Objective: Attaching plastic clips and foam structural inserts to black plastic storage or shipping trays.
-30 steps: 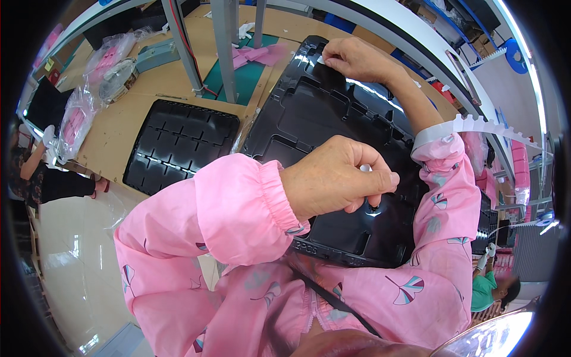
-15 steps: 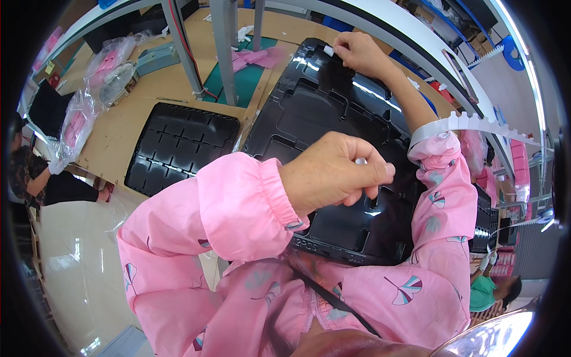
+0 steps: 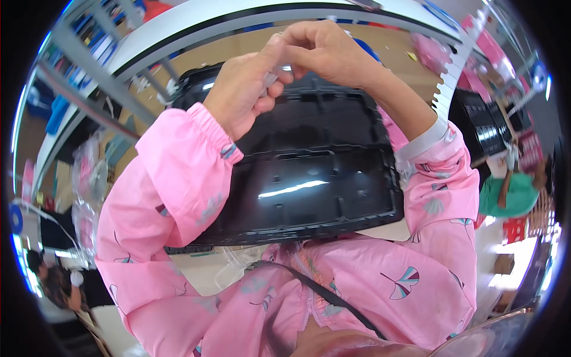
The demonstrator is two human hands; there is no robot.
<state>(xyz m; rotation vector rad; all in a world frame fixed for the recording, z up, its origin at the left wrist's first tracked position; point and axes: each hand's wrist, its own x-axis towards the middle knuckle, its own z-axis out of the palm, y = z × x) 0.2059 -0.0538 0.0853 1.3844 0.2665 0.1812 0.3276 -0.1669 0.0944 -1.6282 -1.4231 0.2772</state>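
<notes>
My left hand [image 3: 250,86] is closed around a small pale grey-white piece [image 3: 269,80], too small to name. My right hand [image 3: 330,52] meets it at the fingertips, its thumb and fingers pinched together by my left thumb; what they grip is hidden. Both hands are raised over the far part of a large black moulded plastic tray [image 3: 297,196], which lies in front of me. A white strip with a toothed edge [image 3: 451,83] hangs at my right wrist, against the cuff of my pink sleeve.
A white shelf edge [image 3: 196,33] on grey metal posts runs across beyond the tray. More black trays [image 3: 485,128] and pink wrapped goods [image 3: 431,52] are at the right. One person in green [image 3: 508,193] is at far right, another person [image 3: 62,285] at lower left.
My right hand has left the tray's far corner and come over to my left hand, which has moved up and away from me. My view has turned, and the tray now appears squarely before me.
</notes>
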